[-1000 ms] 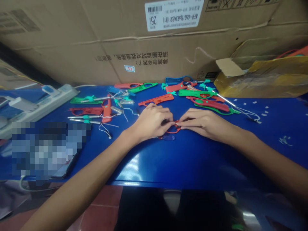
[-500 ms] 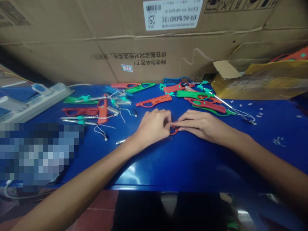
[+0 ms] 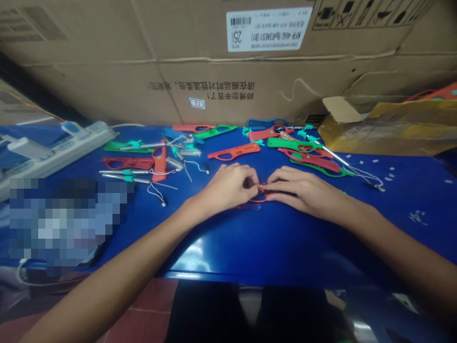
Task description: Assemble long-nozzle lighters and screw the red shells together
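Observation:
Low over the blue table, my right hand [image 3: 302,188] is closed around a red lighter casing [image 3: 259,197]; its looped trigger end shows between the two hands. My left hand [image 3: 233,186] pinches with thumb and forefinger at that end, and whatever small part sits in the pinch is too small to make out. Both hands nearly meet over the casing, and the fingers hide much of it. Behind them lies an orange lighter casing half [image 3: 235,152] with a looped handle. A dark, see-through strip partly shows below my left fingers.
Metal lighter tubes with wires [image 3: 124,176] and casings lie at the left. More green and red casings [image 3: 309,159] are piled at the right back. A power strip [image 3: 74,147] stands at far left. A large cardboard box [image 3: 117,95] and a taped carton [image 3: 400,131] border the back.
The camera view has shifted slightly, so the background appears a little further right. My hands stay together at the red casing, with small finger shifts; more of its loop shows now.

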Available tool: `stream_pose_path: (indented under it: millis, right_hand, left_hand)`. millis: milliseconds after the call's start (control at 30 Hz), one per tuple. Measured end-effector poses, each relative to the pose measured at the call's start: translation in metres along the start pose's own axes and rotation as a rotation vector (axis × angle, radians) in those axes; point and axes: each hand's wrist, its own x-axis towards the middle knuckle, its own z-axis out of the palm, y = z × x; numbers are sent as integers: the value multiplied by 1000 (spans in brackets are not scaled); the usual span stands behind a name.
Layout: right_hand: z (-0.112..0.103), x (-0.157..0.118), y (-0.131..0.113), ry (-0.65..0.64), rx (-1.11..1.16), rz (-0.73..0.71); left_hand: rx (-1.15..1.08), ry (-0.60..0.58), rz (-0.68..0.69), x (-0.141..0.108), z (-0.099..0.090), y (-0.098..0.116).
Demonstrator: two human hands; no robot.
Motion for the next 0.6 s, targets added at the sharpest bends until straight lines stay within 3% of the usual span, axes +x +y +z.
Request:
stream_pose_path:
  millis: [233,433,600]
  right_hand:
    - [-2,0,-4,-21,-35,25]
    - [-1,0,-5,-14,-70,33]
    - [-6,-1,-5,-22,-108,68]
  left_hand:
    - [152,-121,168,-4,-18,-2]
    - [257,-142,283,-6,-28,-5]
    - [279,-89,338,-5,-25,-8]
